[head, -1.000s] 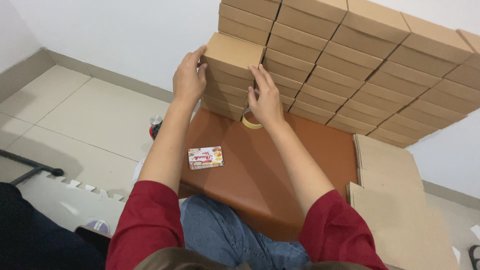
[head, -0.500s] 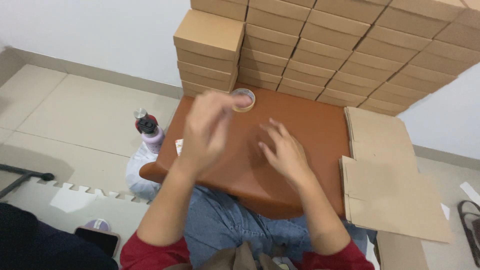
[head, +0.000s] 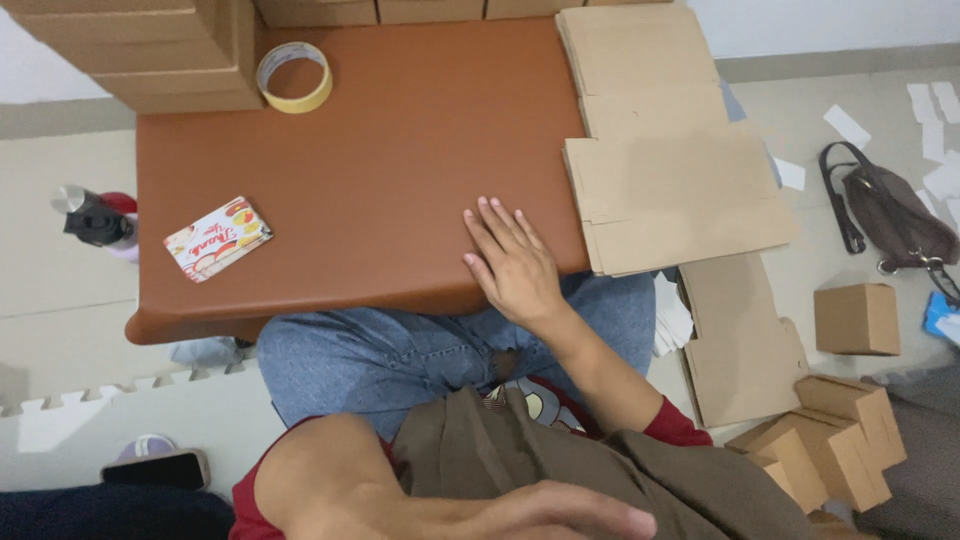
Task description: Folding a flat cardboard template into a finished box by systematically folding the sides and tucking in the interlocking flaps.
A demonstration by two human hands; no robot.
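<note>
Both hands had dropped from the box stack: the right hand (head: 512,262) lay flat, fingers spread and holding nothing, on the table (head: 400,150) edge, nearest the flat cardboard (head: 680,190) lying just beside it. That cardboard looked light, thin and bendy, best pinched at its near edge. Blurred at the bottom, the left hand (head: 550,518) hung against the body; its grip I couldn't tell.

The right hand (head: 512,262) lies flat, fingers spread, on the brown counter (head: 400,150) beside flattened cardboard (head: 670,185). The left hand (head: 545,515), blurred, seems drawn near the chest. 1 tape roll (head: 294,77) sits by stacked boxes (head: 150,50).
</note>
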